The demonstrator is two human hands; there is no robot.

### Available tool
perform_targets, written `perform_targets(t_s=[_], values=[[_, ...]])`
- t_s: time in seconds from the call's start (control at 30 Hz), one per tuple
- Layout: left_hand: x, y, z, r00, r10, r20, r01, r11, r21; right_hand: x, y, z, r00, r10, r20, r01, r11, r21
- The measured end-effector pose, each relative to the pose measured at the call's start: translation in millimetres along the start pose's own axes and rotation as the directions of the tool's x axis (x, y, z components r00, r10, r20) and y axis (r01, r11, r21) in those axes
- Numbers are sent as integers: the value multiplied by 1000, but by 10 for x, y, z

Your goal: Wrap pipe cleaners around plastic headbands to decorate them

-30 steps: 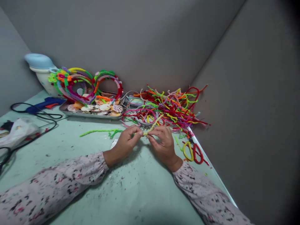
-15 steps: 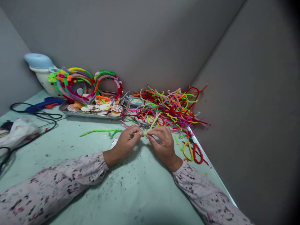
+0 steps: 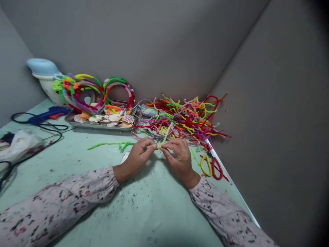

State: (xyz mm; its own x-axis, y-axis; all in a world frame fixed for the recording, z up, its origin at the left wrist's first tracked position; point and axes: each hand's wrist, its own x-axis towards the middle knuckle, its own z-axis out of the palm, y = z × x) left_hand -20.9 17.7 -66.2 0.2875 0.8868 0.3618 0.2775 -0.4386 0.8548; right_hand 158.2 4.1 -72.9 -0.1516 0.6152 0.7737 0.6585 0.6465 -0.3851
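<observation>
A pale yellow pipe cleaner (image 3: pixel 166 134) is pinched between my two hands over the middle of the table, one end sticking up and away from me. My left hand (image 3: pixel 137 156) is closed on its left part, thumb against the fingers. Close beside it, my right hand (image 3: pixel 181 159) grips the same piece with thumb and fingertips. Bright green pipe cleaner pieces (image 3: pixel 110 144) lie just left of my left hand. Beyond my fingers rests a tangled heap of coloured pipe cleaners (image 3: pixel 190 115). Some of the yellow piece is hidden by my fingers.
Scissors (image 3: pixel 212 167) with yellow and red handles lie by the table's right edge. A metal tray (image 3: pixel 99 127) of shells stands at the back left, with fuzzy coloured headbands (image 3: pixel 84 97) on it. Farther left are a white bin (image 3: pixel 48 85), a black cable (image 3: pixel 55 140) and a plastic bag (image 3: pixel 22 144).
The free end of the yellow pipe cleaner has swung slightly left and more upright. Both hands stay almost in the same place.
</observation>
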Motion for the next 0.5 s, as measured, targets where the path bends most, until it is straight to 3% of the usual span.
perform_targets(t_s=[0.5], values=[[-2,0,4,1000,1,-1,-1,1000,13,8,-8,-1,999,-14,31,15,1000,-22]])
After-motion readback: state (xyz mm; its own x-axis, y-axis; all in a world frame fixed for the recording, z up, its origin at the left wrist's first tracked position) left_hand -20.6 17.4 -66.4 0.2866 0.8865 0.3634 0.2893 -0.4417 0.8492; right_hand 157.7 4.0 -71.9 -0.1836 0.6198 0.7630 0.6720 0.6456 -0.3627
